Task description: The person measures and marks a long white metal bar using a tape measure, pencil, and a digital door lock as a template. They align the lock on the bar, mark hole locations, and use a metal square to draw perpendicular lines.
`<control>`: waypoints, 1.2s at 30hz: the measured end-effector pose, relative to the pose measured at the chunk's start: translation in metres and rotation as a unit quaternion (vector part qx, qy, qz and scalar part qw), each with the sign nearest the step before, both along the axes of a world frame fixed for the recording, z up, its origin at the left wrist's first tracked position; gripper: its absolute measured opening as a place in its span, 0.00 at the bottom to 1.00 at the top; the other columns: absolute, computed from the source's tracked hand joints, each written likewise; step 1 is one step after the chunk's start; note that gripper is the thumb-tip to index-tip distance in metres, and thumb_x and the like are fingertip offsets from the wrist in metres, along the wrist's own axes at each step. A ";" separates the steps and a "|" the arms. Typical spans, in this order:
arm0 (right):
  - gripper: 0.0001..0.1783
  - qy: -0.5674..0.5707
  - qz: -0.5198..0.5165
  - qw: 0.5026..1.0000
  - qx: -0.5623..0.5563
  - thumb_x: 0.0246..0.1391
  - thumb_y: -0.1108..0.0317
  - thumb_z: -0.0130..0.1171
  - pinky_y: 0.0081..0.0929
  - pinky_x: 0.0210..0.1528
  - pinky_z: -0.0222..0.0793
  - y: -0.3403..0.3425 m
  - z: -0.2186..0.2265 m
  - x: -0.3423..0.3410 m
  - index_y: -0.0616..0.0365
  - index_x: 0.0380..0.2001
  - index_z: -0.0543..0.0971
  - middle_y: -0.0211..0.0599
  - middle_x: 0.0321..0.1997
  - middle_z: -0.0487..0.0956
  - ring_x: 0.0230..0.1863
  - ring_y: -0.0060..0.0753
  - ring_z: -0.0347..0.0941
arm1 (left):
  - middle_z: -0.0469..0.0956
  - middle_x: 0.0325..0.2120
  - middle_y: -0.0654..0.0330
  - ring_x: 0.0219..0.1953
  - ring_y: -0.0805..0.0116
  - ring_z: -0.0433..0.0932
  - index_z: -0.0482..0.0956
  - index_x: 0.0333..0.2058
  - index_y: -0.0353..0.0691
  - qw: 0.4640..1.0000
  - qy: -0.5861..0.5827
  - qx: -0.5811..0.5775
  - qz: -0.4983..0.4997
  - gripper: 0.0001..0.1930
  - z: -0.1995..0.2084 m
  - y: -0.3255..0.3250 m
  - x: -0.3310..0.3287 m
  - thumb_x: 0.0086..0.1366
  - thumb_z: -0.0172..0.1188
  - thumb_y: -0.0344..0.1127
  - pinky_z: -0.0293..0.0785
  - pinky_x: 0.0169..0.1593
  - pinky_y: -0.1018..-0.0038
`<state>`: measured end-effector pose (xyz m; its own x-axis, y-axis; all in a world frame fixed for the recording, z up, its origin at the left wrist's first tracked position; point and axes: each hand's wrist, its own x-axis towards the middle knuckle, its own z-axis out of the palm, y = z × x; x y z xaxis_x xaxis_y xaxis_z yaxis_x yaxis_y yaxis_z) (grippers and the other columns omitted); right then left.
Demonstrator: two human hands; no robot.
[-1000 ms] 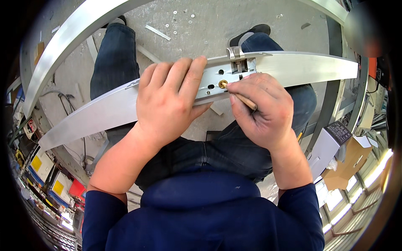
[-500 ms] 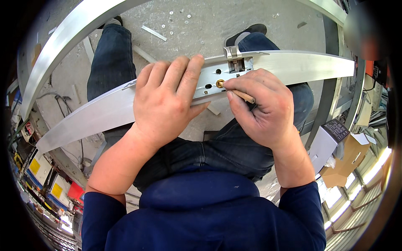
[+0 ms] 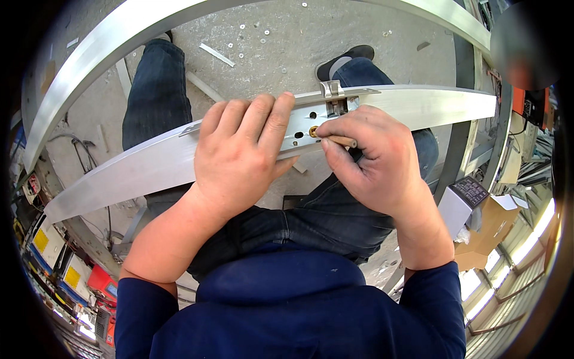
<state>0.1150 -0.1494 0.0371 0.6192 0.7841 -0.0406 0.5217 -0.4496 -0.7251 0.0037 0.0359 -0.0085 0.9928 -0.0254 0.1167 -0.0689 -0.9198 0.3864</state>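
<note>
A long silver metal bar (image 3: 442, 105) lies crosswise over my thighs. At its middle is a bright metal plate (image 3: 305, 123) with several dark holes and a small brass-coloured round piece (image 3: 313, 131). A bent metal latch (image 3: 330, 90) stands up at the plate's far edge. My left hand (image 3: 239, 152) is clamped over the bar left of the holes, fingers across the top and thumb at the near edge. My right hand (image 3: 379, 155) pinches a short wooden pencil (image 3: 342, 141), its tip end hidden by the fingers beside the brass piece.
A curved silver metal frame (image 3: 107, 57) arches beyond the bar. Metal scraps (image 3: 217, 55) and washers lie on the grey floor. On the right stand a white box (image 3: 455, 206) and an opened cardboard box (image 3: 487, 230). Red and yellow-marked equipment (image 3: 75, 276) sits at the left.
The view has shifted slightly, with the bar and hands a little lower in the picture. The pencil has tilted flatter in my right hand. My left hand keeps its hold.
</note>
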 end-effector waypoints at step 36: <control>0.18 -0.067 0.057 0.996 0.019 0.44 0.76 0.71 0.35 0.41 0.77 -0.012 -0.006 -0.011 0.59 0.42 0.84 0.37 0.38 0.84 0.37 0.42 0.79 | 0.79 0.48 0.60 0.46 0.59 0.76 0.77 0.59 0.41 1.000 -0.003 -0.002 0.004 0.44 -0.002 0.000 0.000 0.39 0.80 0.46 0.68 0.56 0.62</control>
<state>0.1037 -0.1610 0.0309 0.5238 0.8493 0.0662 0.6607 -0.3559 -0.6610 0.0036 0.0358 -0.0102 0.9922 -0.0174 0.1235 -0.0646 -0.9189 0.3891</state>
